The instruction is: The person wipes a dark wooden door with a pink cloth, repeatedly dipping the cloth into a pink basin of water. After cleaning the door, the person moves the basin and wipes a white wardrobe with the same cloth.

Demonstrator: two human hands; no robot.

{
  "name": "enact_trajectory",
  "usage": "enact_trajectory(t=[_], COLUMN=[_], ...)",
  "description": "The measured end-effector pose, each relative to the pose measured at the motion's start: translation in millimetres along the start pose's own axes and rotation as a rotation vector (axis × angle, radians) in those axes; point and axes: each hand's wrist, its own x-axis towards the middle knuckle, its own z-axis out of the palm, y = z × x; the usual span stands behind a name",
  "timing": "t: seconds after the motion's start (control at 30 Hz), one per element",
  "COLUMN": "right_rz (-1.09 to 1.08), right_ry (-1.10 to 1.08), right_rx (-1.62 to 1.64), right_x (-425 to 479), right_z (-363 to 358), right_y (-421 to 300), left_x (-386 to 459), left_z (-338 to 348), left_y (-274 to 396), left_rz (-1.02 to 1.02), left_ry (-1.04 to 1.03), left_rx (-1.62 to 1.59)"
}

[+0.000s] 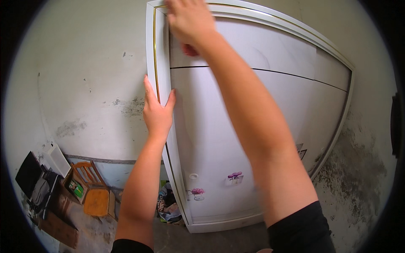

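A tall white wardrobe (218,110) with pale sliding doors and a gold trim line around its frame stands before me. My left hand (158,115) grips the left upright of the white frame (161,57), thumb on the inner face and fingers along the outer side. Raised to the top left corner of the wardrobe is my right hand (191,20), blurred and cut off by the picture's upper edge. Under its palm shows part of a red item (190,50), perhaps a cloth, pressed near the door panel; the rest is hidden by the hand.
Lower left are a wooden chair (96,200), a white box-shaped case (57,159) and a dark flat screen (30,174). Filled bags (169,204) lie on the floor against the wardrobe's left side. Dark stains mark the wall (95,79).
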Motion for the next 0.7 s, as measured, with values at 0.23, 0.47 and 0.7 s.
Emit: enact_trajectory(t=[0.23,0.47,0.7], right_rz=[-0.071,0.054,0.273], right_ry=[-0.196,-0.265,-0.091], right_rx=[0.229,0.047,0.001], right_x=[14,-44,-140], right_z=[-16,-75,-145], right_y=[-36,91,282], left_x=[-3,4,-3], left_z=[-6,-7,-1], left_y=[-3,-6,4], left_rz=[-0.03,-0.053,-0.066], left_ry=[-0.003,0.031,0.061], left_rx=[0.049,0.037,0.104])
